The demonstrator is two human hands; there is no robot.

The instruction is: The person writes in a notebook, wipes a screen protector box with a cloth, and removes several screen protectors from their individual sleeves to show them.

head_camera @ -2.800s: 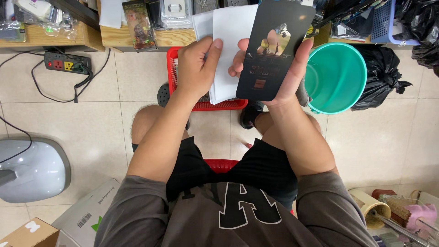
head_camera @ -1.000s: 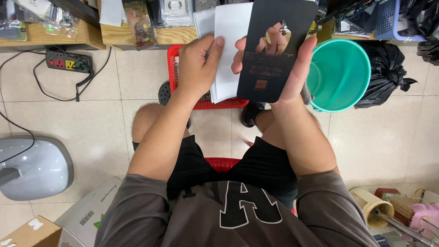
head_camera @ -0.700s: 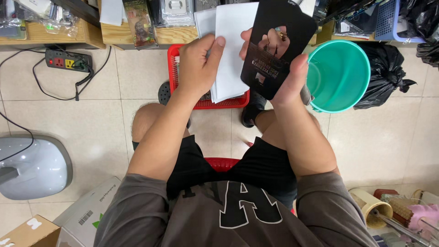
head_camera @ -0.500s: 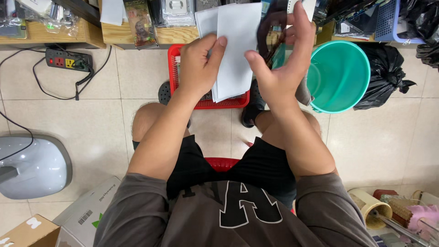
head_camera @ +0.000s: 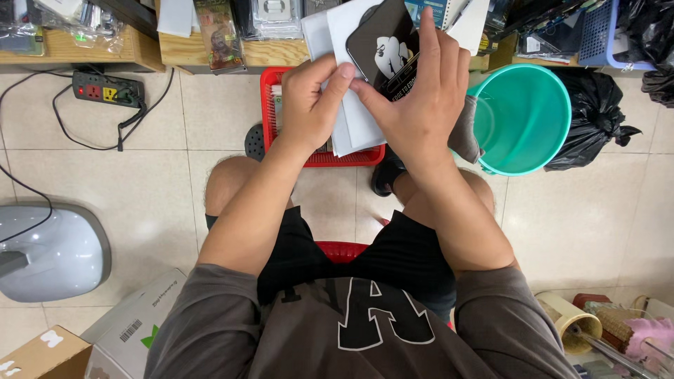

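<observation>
L hand [head_camera: 309, 102] is pinching a white paper sheet [head_camera: 347, 84] w/ thumb + fingers; R hand [head_camera: 421, 98] is lying fingers-spread over a black flat package [head_camera: 382, 45], thumb pressing its edge. Both are hovering above a red basket [head_camera: 270, 105], next to a teal bucket [head_camera: 523, 116].

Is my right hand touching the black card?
Touching. The head view shows the right hand laid flat over the black card, fingers across its face.
</observation>
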